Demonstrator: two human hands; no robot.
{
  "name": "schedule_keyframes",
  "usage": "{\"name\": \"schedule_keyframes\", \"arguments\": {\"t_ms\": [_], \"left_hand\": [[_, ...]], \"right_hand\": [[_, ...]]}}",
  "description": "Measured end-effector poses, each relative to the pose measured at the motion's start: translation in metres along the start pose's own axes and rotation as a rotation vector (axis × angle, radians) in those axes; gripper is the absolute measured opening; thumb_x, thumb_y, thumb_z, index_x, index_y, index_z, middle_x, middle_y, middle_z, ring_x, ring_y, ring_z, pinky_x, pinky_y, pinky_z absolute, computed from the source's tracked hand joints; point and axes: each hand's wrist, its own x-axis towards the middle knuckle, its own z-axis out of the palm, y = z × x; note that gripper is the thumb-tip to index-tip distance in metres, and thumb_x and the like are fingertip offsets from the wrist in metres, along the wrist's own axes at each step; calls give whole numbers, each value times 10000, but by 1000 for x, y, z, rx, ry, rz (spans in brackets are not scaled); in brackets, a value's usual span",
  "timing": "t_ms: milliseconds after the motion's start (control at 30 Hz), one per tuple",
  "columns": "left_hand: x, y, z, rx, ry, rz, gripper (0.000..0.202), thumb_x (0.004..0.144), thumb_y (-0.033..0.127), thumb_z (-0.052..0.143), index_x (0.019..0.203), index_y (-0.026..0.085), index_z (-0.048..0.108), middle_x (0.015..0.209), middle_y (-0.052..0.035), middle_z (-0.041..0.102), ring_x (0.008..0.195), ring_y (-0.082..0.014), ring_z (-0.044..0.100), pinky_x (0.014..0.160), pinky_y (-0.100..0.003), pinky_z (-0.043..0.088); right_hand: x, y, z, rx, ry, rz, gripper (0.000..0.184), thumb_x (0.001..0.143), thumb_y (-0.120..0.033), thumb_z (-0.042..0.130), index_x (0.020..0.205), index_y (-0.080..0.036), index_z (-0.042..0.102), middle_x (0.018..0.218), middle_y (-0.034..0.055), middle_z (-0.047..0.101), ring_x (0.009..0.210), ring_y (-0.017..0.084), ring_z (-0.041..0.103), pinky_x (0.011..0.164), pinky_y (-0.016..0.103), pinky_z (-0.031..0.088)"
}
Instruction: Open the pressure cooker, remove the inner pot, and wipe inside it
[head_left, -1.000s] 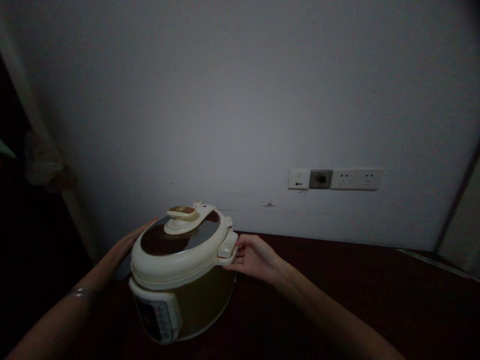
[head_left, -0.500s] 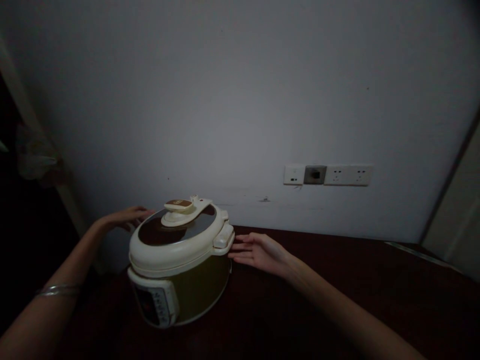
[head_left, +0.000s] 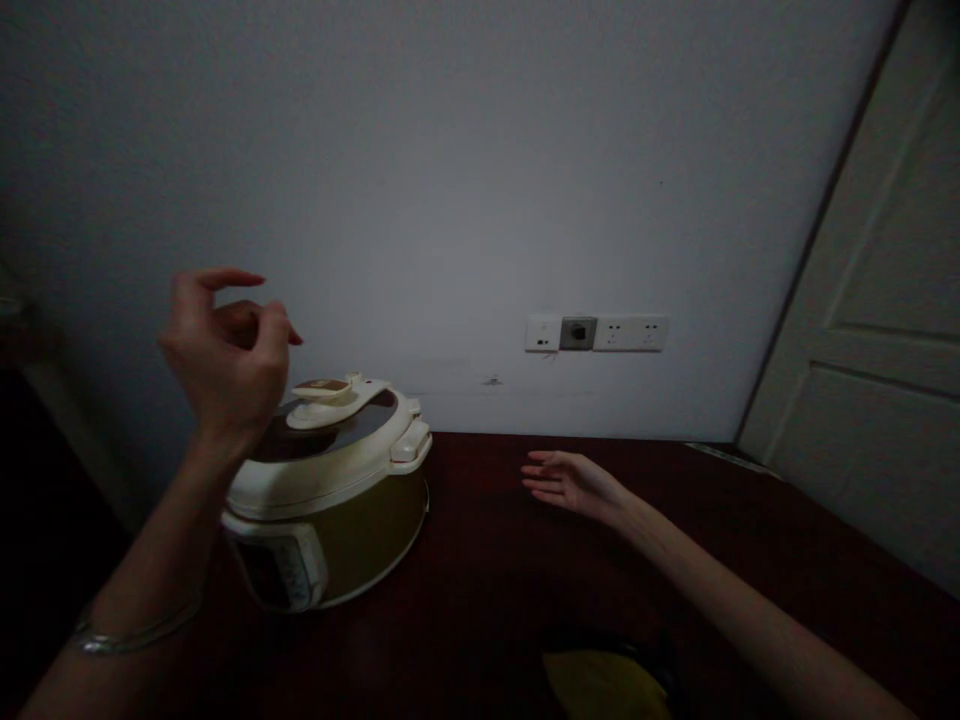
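An electric pressure cooker (head_left: 367,535) with a cream lid and olive-green body stands upright on the dark red table (head_left: 480,560), left of the middle. Its lid is on, and a control panel faces front left. My left hand (head_left: 229,350) is raised above the cooker's left side, clear of it, with loosely curled fingers apart and nothing in them. It covers part of the lid's left edge. Over the table, right of the cooker, my right hand (head_left: 577,485) holds nothing. Its fingers are stretched out toward the cooker, with a wide gap between.
A yellow and black object (head_left: 604,685), cut off by the bottom edge, lies on the table in front. Wall sockets (head_left: 630,333) sit on the grey wall behind. A pale panelled door (head_left: 877,400) stands at the right.
My left hand has left the cooker's far left side and risen above it. My right hand has drawn away from the lid's side handle to the right. The view has shifted.
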Motion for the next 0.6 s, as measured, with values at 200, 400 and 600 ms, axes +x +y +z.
{"name": "schedule_keyframes", "arguments": {"t_ms": [200, 400, 600], "left_hand": [[-71, 67, 28, -200, -244, 279, 213, 823, 217, 508, 1027, 157, 513, 497, 92, 483, 393, -58, 434, 462, -179, 366], [-201, 73, 103, -23, -1006, 334, 235, 877, 254, 411, 1077, 180, 511, 862, -47, 671, 763, -182, 636, 642, -283, 472], [-303, 14, 167, 126, -1269, 175, 427, 916, 324, 339, 1238, 75, 470, 1271, -187, 536, 1179, -266, 500, 983, -386, 386]], "right_hand": [[0, 27, -57, -283, 162, -191, 173, 736, -189, 560, 904, -169, 597, 861, 64, 667, 715, 144, 653, 695, 295, 527], [-10, 65, -100, -1006, 293, -541, 199, 759, -278, 507, 853, -171, 647, 909, 77, 686, 880, 211, 635, 834, 365, 490], [-12, 111, -129, -1377, 357, -698, 359, 806, -216, 439, 1098, -137, 632, 1216, 129, 612, 1180, 231, 536, 1045, 402, 378]]}}
